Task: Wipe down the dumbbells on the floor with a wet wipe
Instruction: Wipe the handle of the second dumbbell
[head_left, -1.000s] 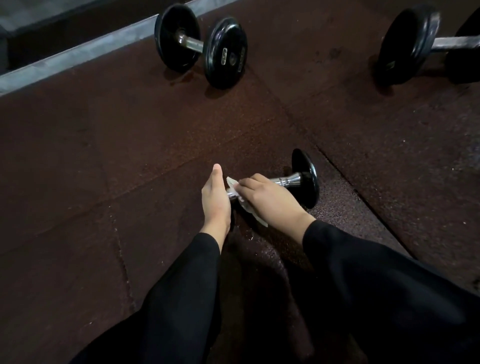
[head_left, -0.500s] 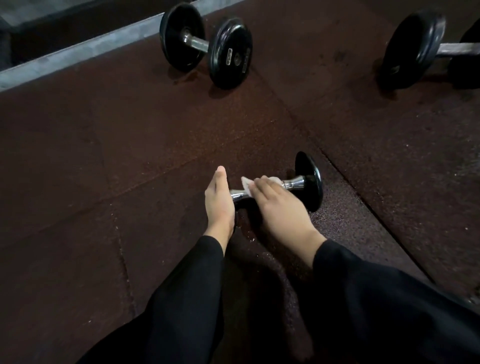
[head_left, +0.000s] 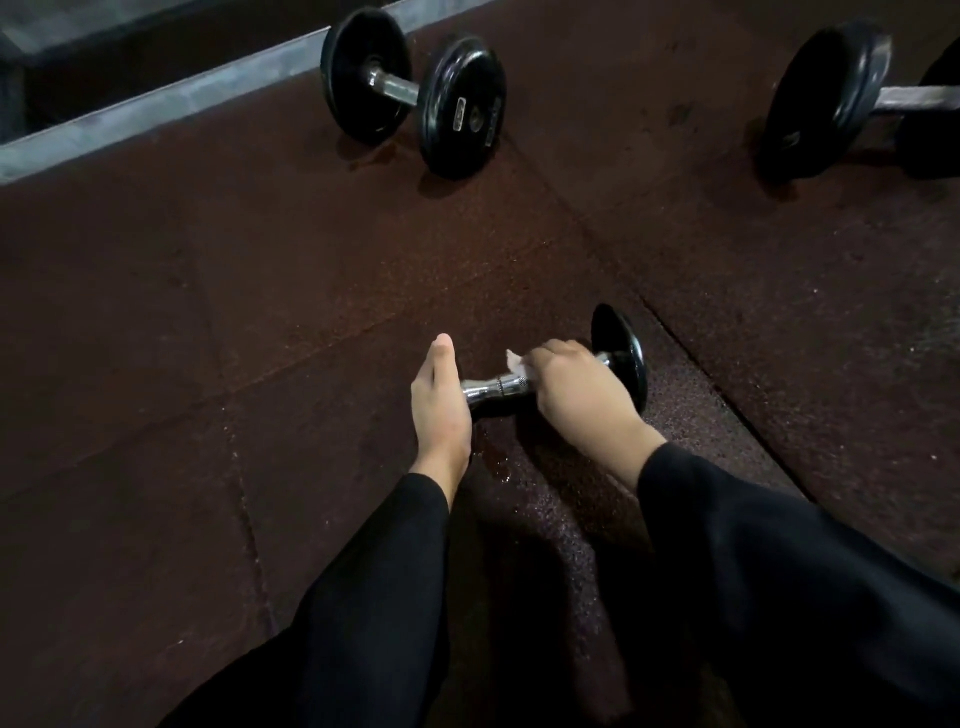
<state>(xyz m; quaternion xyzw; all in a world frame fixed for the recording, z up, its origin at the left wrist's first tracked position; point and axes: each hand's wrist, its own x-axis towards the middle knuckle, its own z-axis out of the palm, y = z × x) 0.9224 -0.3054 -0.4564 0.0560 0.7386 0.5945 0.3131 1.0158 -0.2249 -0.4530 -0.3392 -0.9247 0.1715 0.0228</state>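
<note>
My left hand (head_left: 440, 402) lies flat against the small dumbbell (head_left: 618, 358) to steady it; my right hand (head_left: 579, 395) clenches the wet wipe (head_left: 515, 359) around its chrome handle (head_left: 493, 388).

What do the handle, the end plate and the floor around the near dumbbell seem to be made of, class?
Handle: polished metal, probably chromed steel; it shows bright mirror-like highlights.
End plate: black with a soft sheen; painted metal or rubber coating, cannot tell which.
Floor: dark reddish-brown speckled tiles with seams, likely granulated rubber matting; matte, grainy texture.
</note>
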